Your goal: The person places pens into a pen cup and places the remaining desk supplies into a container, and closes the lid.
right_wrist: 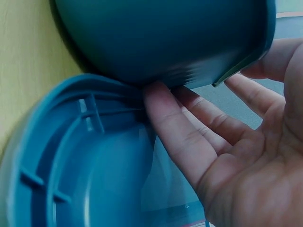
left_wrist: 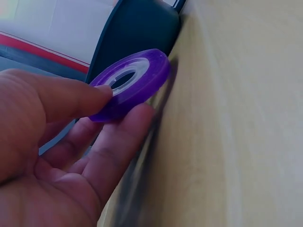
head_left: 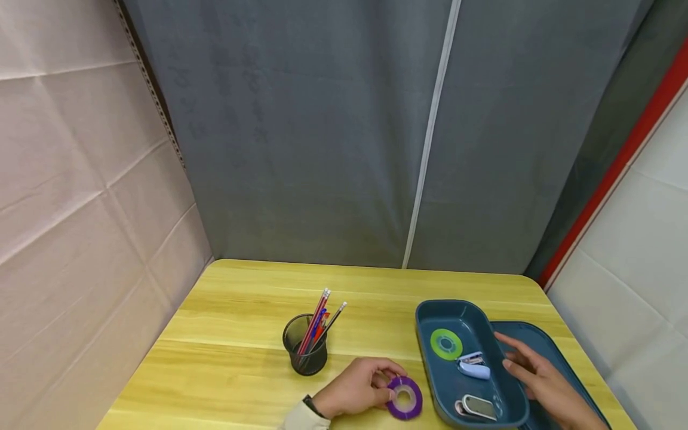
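My left hand pinches a purple roll of tape between thumb and fingers, just left of a blue box. In the left wrist view the purple tape roll is tilted, with its pale core showing. My right hand lies against the right side of the blue box, fingers fairly straight, touching its outer wall. Inside the box are a green tape roll, a light blue stapler and a small grey-and-white oblong item of unclear kind.
A blue lid or tray lies beside the box under my right hand; its ribbed edge shows in the right wrist view. A black mesh pen cup with several pens and pencils stands left on the wooden table.
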Action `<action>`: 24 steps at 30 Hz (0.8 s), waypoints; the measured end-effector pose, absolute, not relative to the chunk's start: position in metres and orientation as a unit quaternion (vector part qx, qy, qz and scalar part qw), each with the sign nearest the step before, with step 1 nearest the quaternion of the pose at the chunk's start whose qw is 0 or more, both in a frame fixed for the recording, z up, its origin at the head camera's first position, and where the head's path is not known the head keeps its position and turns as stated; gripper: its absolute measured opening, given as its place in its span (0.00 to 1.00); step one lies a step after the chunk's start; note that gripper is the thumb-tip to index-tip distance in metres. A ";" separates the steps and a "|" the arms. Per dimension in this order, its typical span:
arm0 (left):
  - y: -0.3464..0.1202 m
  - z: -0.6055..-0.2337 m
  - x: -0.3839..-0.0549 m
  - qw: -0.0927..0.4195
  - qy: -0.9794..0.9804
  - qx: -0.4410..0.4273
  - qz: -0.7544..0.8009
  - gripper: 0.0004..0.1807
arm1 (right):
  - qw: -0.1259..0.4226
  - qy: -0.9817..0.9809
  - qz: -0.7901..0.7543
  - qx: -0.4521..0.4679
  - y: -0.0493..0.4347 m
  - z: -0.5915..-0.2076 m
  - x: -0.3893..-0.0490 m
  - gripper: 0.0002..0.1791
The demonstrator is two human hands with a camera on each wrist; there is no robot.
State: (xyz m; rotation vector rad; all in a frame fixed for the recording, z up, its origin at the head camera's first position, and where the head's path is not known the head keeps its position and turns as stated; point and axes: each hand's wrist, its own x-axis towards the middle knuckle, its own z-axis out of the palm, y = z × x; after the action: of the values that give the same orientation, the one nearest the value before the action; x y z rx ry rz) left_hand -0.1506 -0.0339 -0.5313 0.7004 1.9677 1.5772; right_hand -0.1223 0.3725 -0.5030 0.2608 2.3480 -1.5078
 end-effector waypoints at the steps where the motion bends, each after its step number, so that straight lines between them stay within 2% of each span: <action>1: -0.034 -0.531 -0.151 0.264 0.719 0.249 0.593 0.20 | 0.168 0.826 -0.530 0.092 0.372 -0.503 -0.122 0.43; 6: -0.034 -0.525 -0.151 0.275 0.690 0.222 0.632 0.21 | 0.167 0.828 -0.527 0.095 0.371 -0.502 -0.122 0.43; 24: -0.026 -0.504 -0.167 0.241 0.645 0.199 0.697 0.20 | 0.165 0.834 -0.519 0.091 0.372 -0.501 -0.122 0.43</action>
State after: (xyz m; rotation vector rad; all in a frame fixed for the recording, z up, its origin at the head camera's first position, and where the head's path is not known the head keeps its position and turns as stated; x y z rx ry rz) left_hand -0.1674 -0.0260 -0.5039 0.5449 1.7651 1.9073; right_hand -0.1218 0.3716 -0.5014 0.2587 2.3749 -1.4794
